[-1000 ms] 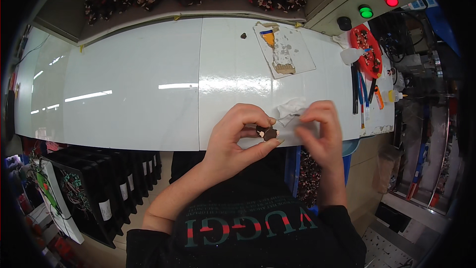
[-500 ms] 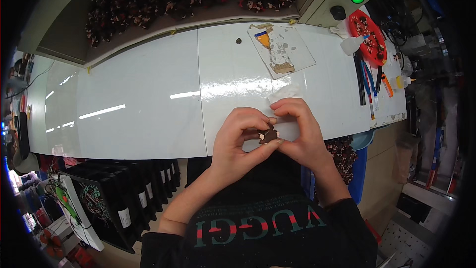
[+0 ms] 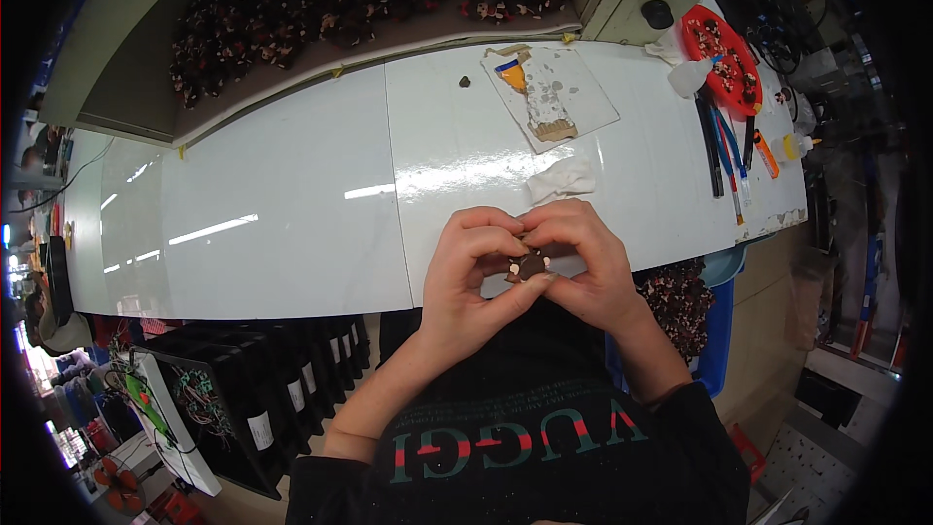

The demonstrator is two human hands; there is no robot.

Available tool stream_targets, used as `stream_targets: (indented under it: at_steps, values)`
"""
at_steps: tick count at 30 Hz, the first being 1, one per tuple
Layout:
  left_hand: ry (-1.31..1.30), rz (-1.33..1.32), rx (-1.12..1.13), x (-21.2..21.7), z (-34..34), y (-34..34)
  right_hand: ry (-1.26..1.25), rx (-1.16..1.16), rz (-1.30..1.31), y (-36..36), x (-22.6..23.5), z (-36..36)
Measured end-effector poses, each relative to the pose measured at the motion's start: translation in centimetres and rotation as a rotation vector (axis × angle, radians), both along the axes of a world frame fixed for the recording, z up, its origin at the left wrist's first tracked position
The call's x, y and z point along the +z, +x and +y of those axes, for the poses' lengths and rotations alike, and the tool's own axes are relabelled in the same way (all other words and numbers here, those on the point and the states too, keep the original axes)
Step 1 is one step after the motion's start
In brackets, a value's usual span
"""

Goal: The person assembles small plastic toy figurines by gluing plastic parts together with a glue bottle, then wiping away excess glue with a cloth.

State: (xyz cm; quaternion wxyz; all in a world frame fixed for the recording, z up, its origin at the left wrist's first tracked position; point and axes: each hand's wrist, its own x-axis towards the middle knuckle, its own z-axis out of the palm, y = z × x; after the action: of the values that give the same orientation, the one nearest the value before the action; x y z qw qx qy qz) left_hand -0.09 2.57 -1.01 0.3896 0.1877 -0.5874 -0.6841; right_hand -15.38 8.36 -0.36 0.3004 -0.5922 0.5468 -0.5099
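Observation:
A small dark brown figurine (image 3: 530, 263) with pale pinkish parts at its sides is held between both hands, just over the near edge of the white table (image 3: 292, 233). My left hand (image 3: 473, 267) pinches it from the left, thumb along its lower side. From the right, my right hand (image 3: 586, 258) closes on it, with thumb and fingertips against it. The fingertips of the two hands nearly meet above the figurine and cover part of it. A crumpled white cloth (image 3: 562, 181) lies just beyond the right hand.
Behind stands a booth (image 3: 330, 68) heaped with many similar brown pieces. A stained board (image 3: 593, 102) carries a yellow-orange tube. At right are a red plate (image 3: 695, 29) of pieces, a squeeze bottle (image 3: 688, 78), brushes and pens. A blue crate (image 3: 721, 340) of pieces stands below.
The right fingers have come down onto the top of the figurine, nearer the left fingertips. More of the white cloth shows. The whole view has shifted slightly.

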Motion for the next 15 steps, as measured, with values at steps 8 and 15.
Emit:
stream_targets:
  at_steps: [8,15]
  values:
    - [0.005,0.024,0.002,-0.18,0.27,-0.57,-0.015,-0.025,-0.004,-0.39,-0.38,0.30]
    - [-0.025,0.033,-0.008,-0.42,0.15,-0.86,-0.034,-0.040,0.002,-0.63,-0.49,0.40]
